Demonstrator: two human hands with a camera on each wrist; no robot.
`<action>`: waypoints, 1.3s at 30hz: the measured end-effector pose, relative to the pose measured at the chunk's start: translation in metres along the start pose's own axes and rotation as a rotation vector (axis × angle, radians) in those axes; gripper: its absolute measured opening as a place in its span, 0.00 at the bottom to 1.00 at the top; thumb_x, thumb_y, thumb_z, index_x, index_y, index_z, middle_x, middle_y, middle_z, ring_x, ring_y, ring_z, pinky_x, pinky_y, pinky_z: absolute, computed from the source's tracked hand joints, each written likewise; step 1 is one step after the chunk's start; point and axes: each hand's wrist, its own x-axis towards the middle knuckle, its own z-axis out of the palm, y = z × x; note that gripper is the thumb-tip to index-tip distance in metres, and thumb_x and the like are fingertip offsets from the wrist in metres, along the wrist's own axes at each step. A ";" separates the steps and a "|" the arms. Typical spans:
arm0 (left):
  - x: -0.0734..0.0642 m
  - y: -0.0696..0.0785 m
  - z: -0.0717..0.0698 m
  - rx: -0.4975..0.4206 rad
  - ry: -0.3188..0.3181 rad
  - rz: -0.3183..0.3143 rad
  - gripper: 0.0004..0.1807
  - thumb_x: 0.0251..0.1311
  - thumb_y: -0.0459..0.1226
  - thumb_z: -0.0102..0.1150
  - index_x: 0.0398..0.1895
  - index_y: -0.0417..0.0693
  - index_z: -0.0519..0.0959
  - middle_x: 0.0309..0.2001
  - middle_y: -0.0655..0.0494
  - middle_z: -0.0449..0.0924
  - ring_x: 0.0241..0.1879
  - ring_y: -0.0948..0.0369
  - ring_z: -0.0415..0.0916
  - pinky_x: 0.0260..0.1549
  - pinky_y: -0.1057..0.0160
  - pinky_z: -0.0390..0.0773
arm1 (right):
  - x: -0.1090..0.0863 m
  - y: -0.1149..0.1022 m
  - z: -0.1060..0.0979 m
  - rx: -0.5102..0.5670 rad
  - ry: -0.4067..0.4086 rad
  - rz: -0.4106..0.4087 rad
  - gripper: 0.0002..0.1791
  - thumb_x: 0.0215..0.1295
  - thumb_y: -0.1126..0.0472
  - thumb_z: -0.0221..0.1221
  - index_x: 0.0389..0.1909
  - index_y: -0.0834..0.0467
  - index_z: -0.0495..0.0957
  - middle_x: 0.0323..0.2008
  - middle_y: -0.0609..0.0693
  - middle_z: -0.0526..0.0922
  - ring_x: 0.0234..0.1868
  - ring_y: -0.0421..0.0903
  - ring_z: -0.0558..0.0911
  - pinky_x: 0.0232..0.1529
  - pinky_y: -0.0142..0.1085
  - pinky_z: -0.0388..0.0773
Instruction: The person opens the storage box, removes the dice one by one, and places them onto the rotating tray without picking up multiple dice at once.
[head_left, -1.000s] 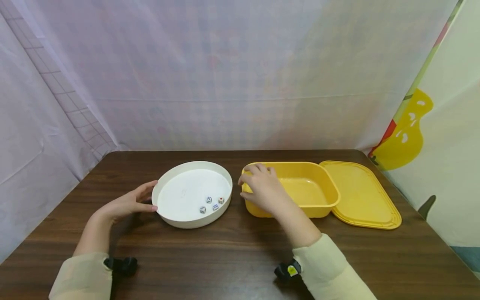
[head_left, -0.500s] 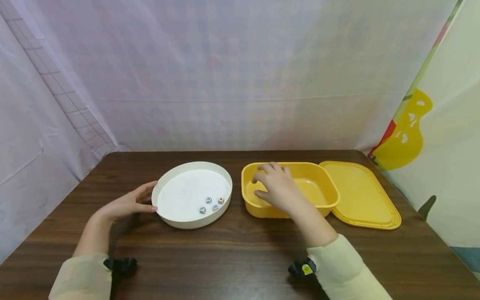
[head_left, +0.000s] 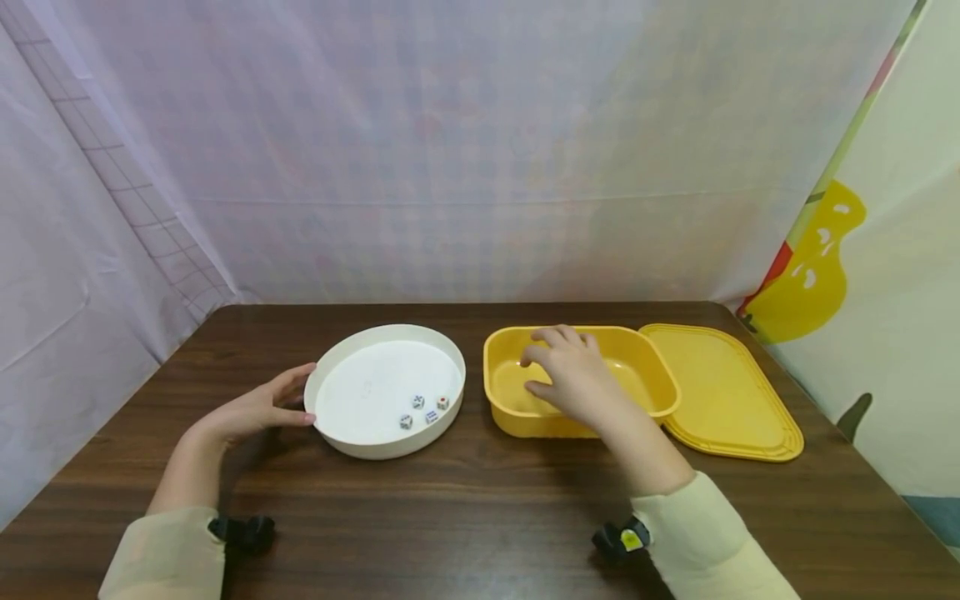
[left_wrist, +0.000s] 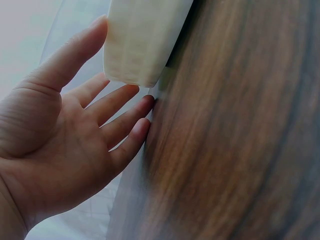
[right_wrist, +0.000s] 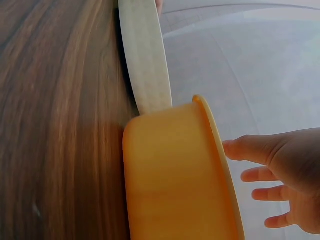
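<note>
My left hand point(head_left: 251, 410) touches the left rim of a round white tray point(head_left: 352, 443) with outstretched fingers and thumb, palm facing it in the left wrist view. Several white dice point(head_left: 417, 402) lie in the tray's front right part, one showing a red dot. Above the yellow plastic box point(head_left: 525, 425) hovers my right hand point(head_left: 581, 379), its fingers spread and loosely bent with nothing between them. In the right wrist view that hand stands over the rim of the box point(right_wrist: 175, 170). The hand and forearm hide part of the box's inside.
A yellow lid point(head_left: 727, 392) lies flat to the right of the box, its left edge partly behind it. All stands on a dark wooden table point(head_left: 420, 533). A pale curtain point(head_left: 480, 167) hangs along the table's far edge.
My right hand has moved right, from the box's left rim to above its middle. The left hand, tray and dice look the same.
</note>
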 end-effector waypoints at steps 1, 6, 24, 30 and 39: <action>0.000 0.000 0.000 0.000 0.000 0.001 0.51 0.59 0.36 0.64 0.75 0.37 0.39 0.72 0.29 0.39 0.68 0.32 0.43 0.61 0.36 0.48 | -0.001 0.001 0.000 0.000 0.001 0.002 0.13 0.56 0.56 0.69 0.42 0.54 0.82 0.55 0.57 0.74 0.59 0.59 0.66 0.54 0.59 0.60; 0.001 -0.002 0.000 0.001 -0.001 0.008 0.51 0.59 0.36 0.64 0.75 0.37 0.39 0.72 0.29 0.39 0.68 0.32 0.44 0.61 0.36 0.49 | -0.004 0.008 -0.002 -0.007 -0.021 0.021 0.13 0.57 0.56 0.69 0.42 0.54 0.82 0.56 0.57 0.74 0.59 0.60 0.66 0.54 0.59 0.60; 0.003 -0.004 0.000 -0.015 0.004 0.007 0.51 0.59 0.36 0.64 0.75 0.36 0.39 0.72 0.29 0.40 0.69 0.35 0.42 0.62 0.37 0.48 | -0.010 0.030 0.001 -0.005 -0.084 0.080 0.13 0.55 0.55 0.69 0.40 0.55 0.82 0.54 0.58 0.75 0.59 0.61 0.65 0.52 0.60 0.59; 0.004 -0.004 0.000 -0.021 0.005 0.019 0.51 0.59 0.36 0.64 0.74 0.35 0.40 0.72 0.29 0.41 0.70 0.36 0.41 0.62 0.38 0.48 | -0.010 0.035 0.005 -0.018 -0.086 0.083 0.13 0.53 0.55 0.71 0.38 0.56 0.82 0.52 0.58 0.76 0.57 0.61 0.67 0.51 0.59 0.60; 0.003 -0.005 -0.001 -0.019 0.005 0.021 0.51 0.59 0.36 0.64 0.74 0.35 0.40 0.72 0.28 0.41 0.69 0.34 0.42 0.62 0.38 0.48 | -0.011 0.037 0.009 -0.035 -0.134 0.121 0.11 0.54 0.56 0.70 0.34 0.56 0.82 0.49 0.58 0.76 0.54 0.62 0.69 0.48 0.58 0.62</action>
